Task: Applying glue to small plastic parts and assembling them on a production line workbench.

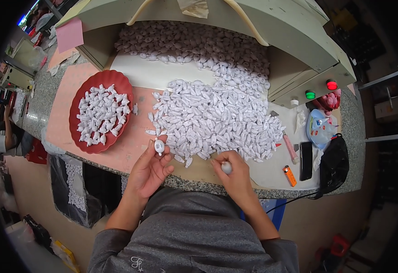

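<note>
A: Bench? Granite-edged counter (44, 98) with a pink mat (71, 109), machine housing (299, 27) behind.

B: Left hand (149, 170) pinches one white plastic piece (159, 146). Right hand (235, 175) is closed around another (226, 167). Main heap (217, 118) lies just beyond, red tray (78, 98) at left.

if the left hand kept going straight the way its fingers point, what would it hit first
The left hand, holding a small white piece at its fingertips, points up and away toward the near left edge of the big heap of white pieces. It would likely meet those first; the red plate lies off to its left.
</note>
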A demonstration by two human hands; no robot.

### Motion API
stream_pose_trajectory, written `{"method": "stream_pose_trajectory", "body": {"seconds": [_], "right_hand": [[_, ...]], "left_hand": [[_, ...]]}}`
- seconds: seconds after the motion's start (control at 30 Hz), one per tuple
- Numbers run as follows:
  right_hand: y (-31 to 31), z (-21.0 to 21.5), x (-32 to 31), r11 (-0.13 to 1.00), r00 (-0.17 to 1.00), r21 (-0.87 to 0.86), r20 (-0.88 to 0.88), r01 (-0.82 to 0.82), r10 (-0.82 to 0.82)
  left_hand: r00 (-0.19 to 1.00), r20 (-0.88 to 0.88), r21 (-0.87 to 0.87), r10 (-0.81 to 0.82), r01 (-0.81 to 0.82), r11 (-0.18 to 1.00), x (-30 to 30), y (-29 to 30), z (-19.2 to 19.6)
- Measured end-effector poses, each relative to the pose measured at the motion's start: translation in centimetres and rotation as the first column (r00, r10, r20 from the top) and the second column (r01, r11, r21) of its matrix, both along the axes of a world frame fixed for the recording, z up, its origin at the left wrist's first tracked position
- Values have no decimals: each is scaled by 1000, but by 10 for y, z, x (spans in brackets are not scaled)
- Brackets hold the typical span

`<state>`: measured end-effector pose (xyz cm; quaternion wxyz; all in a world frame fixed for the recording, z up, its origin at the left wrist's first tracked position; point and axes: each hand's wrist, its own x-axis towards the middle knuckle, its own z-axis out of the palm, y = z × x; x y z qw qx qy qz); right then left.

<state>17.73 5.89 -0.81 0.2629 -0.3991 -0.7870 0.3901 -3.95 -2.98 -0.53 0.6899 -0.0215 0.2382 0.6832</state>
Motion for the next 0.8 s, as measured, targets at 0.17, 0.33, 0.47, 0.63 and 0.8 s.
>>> {"method": "stream_pose_trajectory", "body": {"seconds": [0.17,0.33,0.47,0.63,0.8], "right_hand": [[-1,-24,-14,989,998,141,32,-49,45],[-10,-17,-20,992,999,126,52,2,-9],[-13,-18,-17,989,997,147,75,-31,20],[-10,-5,-11,999,999,-32,-37,9,-10],[-6,17,-7,846,947,-533,-265,14,-183]], "left_hand": [[1000,-2,14,3,-3,1000,0,-2,-1],[1000,-22,4,5,-5,1000,0,-5,-8],[1000,-25,-28,-18,17,999,8,-3,-6],[996,9,-28,-88,88,996,19,-3,-5],[990,-13,-24,-140,140,990,30,0,-1]]}}
